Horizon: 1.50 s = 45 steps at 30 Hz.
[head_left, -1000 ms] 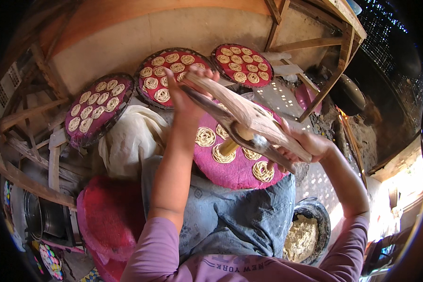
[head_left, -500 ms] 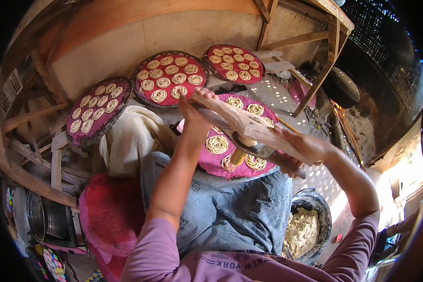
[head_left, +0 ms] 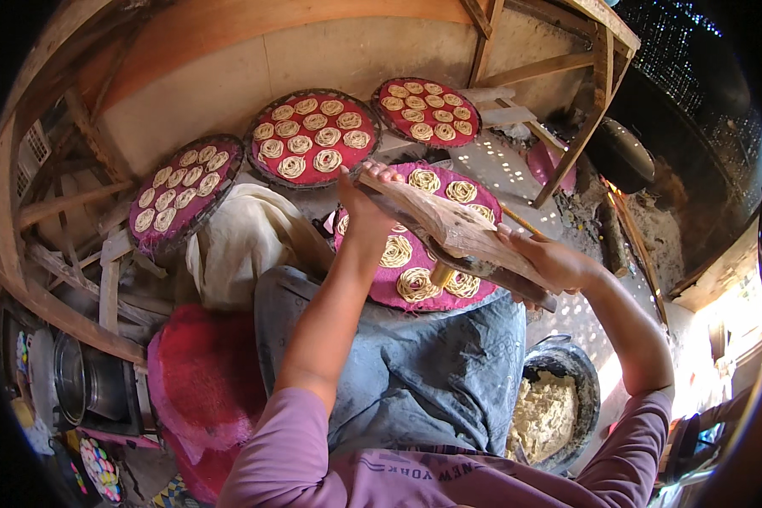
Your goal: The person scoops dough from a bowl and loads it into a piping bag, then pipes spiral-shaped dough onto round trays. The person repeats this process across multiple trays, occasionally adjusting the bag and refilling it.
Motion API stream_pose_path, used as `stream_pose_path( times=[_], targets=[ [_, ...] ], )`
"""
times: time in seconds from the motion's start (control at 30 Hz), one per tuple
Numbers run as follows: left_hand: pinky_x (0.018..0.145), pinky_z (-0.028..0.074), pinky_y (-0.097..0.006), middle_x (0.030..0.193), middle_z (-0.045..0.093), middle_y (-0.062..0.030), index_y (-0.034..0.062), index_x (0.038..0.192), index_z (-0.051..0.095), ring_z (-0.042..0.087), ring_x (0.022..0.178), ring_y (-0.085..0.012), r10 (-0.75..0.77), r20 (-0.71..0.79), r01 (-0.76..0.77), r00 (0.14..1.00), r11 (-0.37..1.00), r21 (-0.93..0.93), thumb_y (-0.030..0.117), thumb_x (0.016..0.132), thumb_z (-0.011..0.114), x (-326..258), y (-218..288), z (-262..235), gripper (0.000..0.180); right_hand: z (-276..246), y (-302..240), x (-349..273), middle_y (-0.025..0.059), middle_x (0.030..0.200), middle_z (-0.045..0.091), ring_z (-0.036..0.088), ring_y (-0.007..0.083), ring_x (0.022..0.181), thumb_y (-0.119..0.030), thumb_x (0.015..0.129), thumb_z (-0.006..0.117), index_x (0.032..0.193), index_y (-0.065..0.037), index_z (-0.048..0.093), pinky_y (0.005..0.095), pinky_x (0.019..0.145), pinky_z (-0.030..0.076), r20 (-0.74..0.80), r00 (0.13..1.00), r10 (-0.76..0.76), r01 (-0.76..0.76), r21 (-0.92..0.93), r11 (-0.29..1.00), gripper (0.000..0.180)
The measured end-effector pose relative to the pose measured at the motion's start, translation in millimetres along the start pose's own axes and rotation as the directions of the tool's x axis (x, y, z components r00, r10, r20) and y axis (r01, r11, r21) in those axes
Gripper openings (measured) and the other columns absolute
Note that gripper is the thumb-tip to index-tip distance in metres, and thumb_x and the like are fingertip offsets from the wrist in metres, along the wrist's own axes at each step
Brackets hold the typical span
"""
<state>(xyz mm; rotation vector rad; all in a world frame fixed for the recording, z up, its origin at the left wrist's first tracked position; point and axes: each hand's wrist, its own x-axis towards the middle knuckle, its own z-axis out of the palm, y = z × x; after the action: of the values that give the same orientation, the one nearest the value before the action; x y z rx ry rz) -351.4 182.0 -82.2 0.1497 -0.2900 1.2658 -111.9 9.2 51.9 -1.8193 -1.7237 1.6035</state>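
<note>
Both my hands grip a wooden hand press (head_left: 449, 222) made of two long bars, with a short brass cylinder (head_left: 441, 273) under its middle. My left hand (head_left: 366, 188) is closed round the far left end. Round the near right end, my right hand (head_left: 552, 259) is closed. Below the press, a round tray covered in pink cloth (head_left: 387, 284) rests at my knees, bearing several coiled dough swirls. Just beside the cylinder's lower end lies one dough swirl (head_left: 416, 285). The press and my arms hide part of the tray.
Three more round trays of swirls, a left one (head_left: 223, 188), a middle one (head_left: 254, 169) and a far one (head_left: 383, 118), stand by the wall. A black bucket (head_left: 590, 385) of dough is at my right. Red cloth-covered discs (head_left: 207, 364) lie left. A dark pan (head_left: 622, 157) leans at far right.
The press's two bars have come closer together, and its cylinder has shifted slightly right. The swirl below it has grown from a partial coil to a fuller one. Both hands keep their grip.
</note>
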Motion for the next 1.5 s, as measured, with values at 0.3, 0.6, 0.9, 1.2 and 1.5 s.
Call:
stream_pose_path(
  times=[0.3, 0.6, 0.9, 1.2, 1.5],
  targets=[
    [0.067, 0.044, -0.033, 0.070, 0.058, 0.0022, 0.0146, 0.075, 0.055, 0.055, 0.064, -0.0152, 0.006, 0.202, 0.030, 0.979, 0.985, -0.172, 0.056, 0.093, 0.040, 10, 16, -36, 0.048, 23, 73, 82, 0.0253, 0.091, 0.064, 0.068, 0.0296, 0.062, -0.074, 0.089, 0.026, 0.132, -0.006, 0.045, 0.0371, 0.059, 0.060, 0.323, 0.881, -0.345, -0.075, 0.817, 0.571, 0.082],
    [0.068, 0.046, -0.030, 0.068, 0.057, 0.0054, 0.0167, 0.076, 0.058, 0.054, 0.062, -0.0120, 0.196, 0.254, -0.171, 0.947, 0.978, -0.119, 0.044, 0.087, 0.059, 10, 29, -49, 0.030, 36, 79, 123, 0.0063, 0.074, 0.061, 0.052, 0.0058, 0.049, -0.047, 0.097, 0.035, 0.135, -0.003, 0.046, 0.0190, 0.044, 0.040, 0.355, 0.892, -0.279, -0.022, 0.650, 0.760, 0.059],
    [0.067, 0.047, -0.030, 0.063, 0.060, 0.0041, 0.0155, 0.075, 0.058, 0.057, 0.056, -0.0112, 0.097, 0.537, -0.112, 0.838, 0.994, -0.005, 0.037, 0.096, 0.045, -60, 130, 94, 0.033, 49, 9, 108, 0.0193, 0.086, 0.065, 0.064, 0.0279, 0.095, -0.049, 0.101, 0.030, 0.128, 0.003, 0.053, 0.0405, 0.090, 0.046, -0.076, 0.956, -0.284, 0.227, -0.420, 0.879, 0.063],
    [0.046, 0.049, -0.034, 0.048, 0.055, -0.0034, 0.0128, 0.060, 0.051, 0.051, 0.035, -0.0172, 0.188, 0.343, -0.368, 0.920, 0.714, 0.596, 0.067, 0.095, 0.021, -261, 129, 155, 0.071, 177, 33, 49, 0.0279, 0.141, 0.041, 0.045, 0.0380, 0.128, -0.060, 0.089, 0.054, 0.144, 0.005, 0.028, 0.0418, 0.106, 0.036, 0.668, 0.472, -0.576, 0.780, -0.012, 0.625, 0.088],
    [0.103, 0.039, -0.038, 0.134, 0.051, -0.0180, -0.0021, 0.136, 0.040, 0.050, 0.123, -0.0292, 0.723, 0.375, 0.235, 0.580, -0.589, 0.773, 0.034, 0.093, 0.060, -353, 232, 93, 0.060, 236, 170, 125, 0.0101, 0.111, 0.062, 0.061, 0.0155, 0.098, -0.014, 0.077, 0.078, 0.129, 0.002, 0.051, 0.0266, 0.075, 0.051, 0.657, 0.300, -0.692, -0.064, 0.738, 0.672, 0.060]
  ],
)
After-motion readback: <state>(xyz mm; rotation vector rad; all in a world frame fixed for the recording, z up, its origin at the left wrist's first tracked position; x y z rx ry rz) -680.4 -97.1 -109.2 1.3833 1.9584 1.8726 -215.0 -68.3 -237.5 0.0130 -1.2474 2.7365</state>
